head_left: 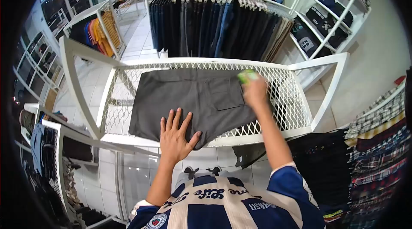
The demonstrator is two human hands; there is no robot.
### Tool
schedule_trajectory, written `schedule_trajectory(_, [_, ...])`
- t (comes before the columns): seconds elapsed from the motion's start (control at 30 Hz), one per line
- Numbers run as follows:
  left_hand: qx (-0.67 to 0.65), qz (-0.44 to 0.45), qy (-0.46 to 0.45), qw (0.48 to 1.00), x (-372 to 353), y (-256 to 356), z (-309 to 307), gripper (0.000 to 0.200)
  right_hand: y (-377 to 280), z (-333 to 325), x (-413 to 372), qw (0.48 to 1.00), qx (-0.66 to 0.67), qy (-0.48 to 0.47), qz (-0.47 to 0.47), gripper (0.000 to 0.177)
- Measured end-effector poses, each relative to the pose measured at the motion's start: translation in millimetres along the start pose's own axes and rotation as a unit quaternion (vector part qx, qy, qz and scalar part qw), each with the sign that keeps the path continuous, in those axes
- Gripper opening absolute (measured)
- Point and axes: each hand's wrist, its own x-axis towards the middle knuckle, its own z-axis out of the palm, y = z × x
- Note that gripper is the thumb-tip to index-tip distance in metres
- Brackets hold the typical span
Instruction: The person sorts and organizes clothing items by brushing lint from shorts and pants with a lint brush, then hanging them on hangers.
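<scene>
The left hand (176, 132) lies palm down, fingers spread and pointing forward, thumb out toward the right, its forearm (160, 186) angled up from below. The right hand (254, 91), slightly blurred, reaches farther forward with curled fingers, its forearm (274, 137) slanting inward.

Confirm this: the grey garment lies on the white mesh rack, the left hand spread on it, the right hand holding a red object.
Not quite: the object in the right hand is green, not red, as the head view shows. The rest holds: the grey garment lies on the white mesh rack, the left hand spread on it.
</scene>
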Motion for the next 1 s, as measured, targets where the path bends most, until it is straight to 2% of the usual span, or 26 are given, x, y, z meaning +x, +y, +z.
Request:
schedule_trajectory(0.03, [-0.006,-0.001,0.001,1.000,0,2,-1,0.068,34,19,15,0.990,-0.084,0.039,0.104,0.045])
schedule_trajectory(0.1, [-0.010,0.002,0.010,1.000,-1,-1,-2,0.069,27,15,26,0.986,-0.009,0.131,0.104,0.042])
schedule_trajectory(0.17, [-0.004,0.008,0.008,1.000,-2,-3,2,0.069,-31,14,27,0.992,0.071,0.106,-0.013,0.041])
schedule_trajectory(0.2, [-0.003,0.007,0.006,1.000,-2,-2,1,0.069,-44,27,24,0.983,0.110,0.078,-0.127,0.040])
schedule_trajectory(0.23, [-0.001,0.009,0.004,1.000,-2,-1,0,0.069,-57,29,20,0.974,0.155,0.031,-0.164,0.039])
schedule_trajectory(0.3, [-0.006,0.008,0.007,1.000,-2,-1,-1,0.069,-21,35,41,0.985,0.115,0.015,-0.130,0.038])
schedule_trajectory(0.33, [-0.004,0.008,0.010,1.000,-2,-1,1,0.070,1,24,49,0.999,0.044,-0.015,0.010,0.036])
schedule_trajectory(0.37, [-0.001,0.006,0.014,1.000,-3,-1,1,0.070,20,4,65,0.994,0.000,-0.074,0.076,0.035])
schedule_trajectory(0.4, [-0.004,0.007,0.011,1.000,-4,-1,0,0.070,66,24,79,0.982,-0.160,-0.049,0.088,0.032])
schedule_trajectory(0.43, [-0.007,0.008,0.010,1.000,-2,-1,0,0.070,65,18,72,0.977,-0.170,0.099,0.088,0.031])
schedule_trajectory(0.5, [-0.009,0.000,0.013,1.000,3,-2,2,0.069,13,-5,68,0.994,0.034,0.089,0.049,0.030])
schedule_trajectory(0.53, [-0.013,0.001,0.012,1.000,2,-2,2,0.069,-10,5,54,0.988,0.090,0.119,-0.025,0.036])
schedule_trajectory(0.57, [-0.019,0.002,0.006,1.000,-2,-2,2,0.069,-47,-3,35,0.986,0.131,0.077,-0.071,0.039])
schedule_trajectory(0.67, [-0.025,0.006,0.005,1.000,-1,-4,1,0.071,-18,15,21,0.994,0.068,0.050,-0.069,0.039])
schedule_trajectory(0.7, [-0.032,0.012,0.017,0.999,-2,-3,1,0.072,10,8,26,1.000,0.007,0.025,0.006,0.040])
schedule_trajectory(0.73, [-0.036,0.009,0.015,0.999,-4,-3,2,0.072,14,-3,33,0.989,0.012,0.053,0.135,0.038])
schedule_trajectory(0.77, [-0.029,0.008,0.008,1.000,-6,-3,3,0.071,18,-13,31,0.984,-0.089,0.067,0.136,0.038])
schedule_trajectory(0.83, [-0.021,0.007,0.010,1.000,1,-5,4,0.071,-15,-9,24,0.982,0.030,0.176,0.064,0.040])
schedule_trajectory(0.87, [-0.020,0.009,0.008,1.000,0,-5,4,0.071,-58,-13,15,0.983,0.106,0.147,0.029,0.044])
schedule_trajectory(0.9, [-0.019,0.012,0.004,1.000,-3,-6,5,0.071,-86,-8,5,0.984,0.125,0.105,-0.076,0.046])
schedule_trajectory(0.97, [-0.021,0.012,0.004,1.000,-3,-6,7,0.071,-125,18,-12,0.958,0.209,-0.024,-0.195,0.046])
schedule_trajectory(1.0, [-0.022,0.016,0.008,1.000,-2,-7,6,0.071,-115,33,-6,0.971,0.166,0.004,-0.175,0.046])
